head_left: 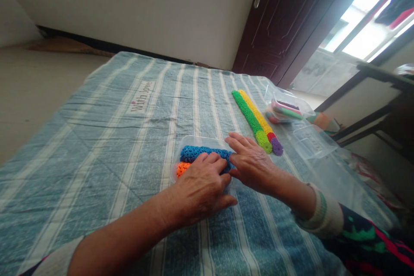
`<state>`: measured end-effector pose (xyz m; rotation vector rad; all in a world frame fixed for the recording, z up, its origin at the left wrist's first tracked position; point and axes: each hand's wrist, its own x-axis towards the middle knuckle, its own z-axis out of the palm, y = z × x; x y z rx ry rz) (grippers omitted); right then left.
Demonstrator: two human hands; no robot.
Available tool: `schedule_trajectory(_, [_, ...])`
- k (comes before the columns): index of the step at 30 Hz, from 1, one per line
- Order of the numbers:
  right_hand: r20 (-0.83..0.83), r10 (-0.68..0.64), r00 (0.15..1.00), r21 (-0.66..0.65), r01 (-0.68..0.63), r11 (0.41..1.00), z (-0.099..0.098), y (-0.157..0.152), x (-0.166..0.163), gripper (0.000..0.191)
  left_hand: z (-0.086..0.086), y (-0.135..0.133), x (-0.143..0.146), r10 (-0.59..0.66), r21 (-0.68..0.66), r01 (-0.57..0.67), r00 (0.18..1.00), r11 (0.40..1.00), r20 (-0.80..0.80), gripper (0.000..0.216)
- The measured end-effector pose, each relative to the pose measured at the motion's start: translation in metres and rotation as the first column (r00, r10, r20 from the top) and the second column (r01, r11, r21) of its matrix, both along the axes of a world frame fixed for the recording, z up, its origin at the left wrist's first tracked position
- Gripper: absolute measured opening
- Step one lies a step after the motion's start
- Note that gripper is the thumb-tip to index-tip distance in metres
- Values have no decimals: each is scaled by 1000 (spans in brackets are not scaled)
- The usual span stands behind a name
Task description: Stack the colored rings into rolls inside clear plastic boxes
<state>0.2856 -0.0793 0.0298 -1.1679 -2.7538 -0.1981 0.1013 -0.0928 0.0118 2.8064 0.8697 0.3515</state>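
Note:
A blue woven strip (197, 152) lies along the far side of a clear plastic box (190, 139) at the middle of the bed. An orange woven piece (183, 169) shows beside it, mostly covered by my left hand. My left hand (207, 183) reaches across the box, its fingers curled down onto the blue strip and its thumb sticking out to the right. At the box's right end, my right hand (254, 161) has its thumb and fingers round the blue strip's end. That end is partly hidden under the fingers.
To the right lie a green woven strip (249, 116) and a yellow woven strip (257, 112) with a purple end. Beyond them stands a clear box (287, 110) with colourful pieces; a clear lid (313, 141) lies nearer. All rest on a striped bed cover (145, 146).

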Motion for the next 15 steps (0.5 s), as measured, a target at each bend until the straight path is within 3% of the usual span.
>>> schedule_trajectory(6, [-28,30,999,-39,-31,999,9,5,10,6,-2,-1,2,5,19,-5,999,1000,-42,37])
schedule_trajectory(15, [31,142,989,-73,-140,987,13,13,5,17,0,-3,1,14,31,-12,998,999,-66,36])
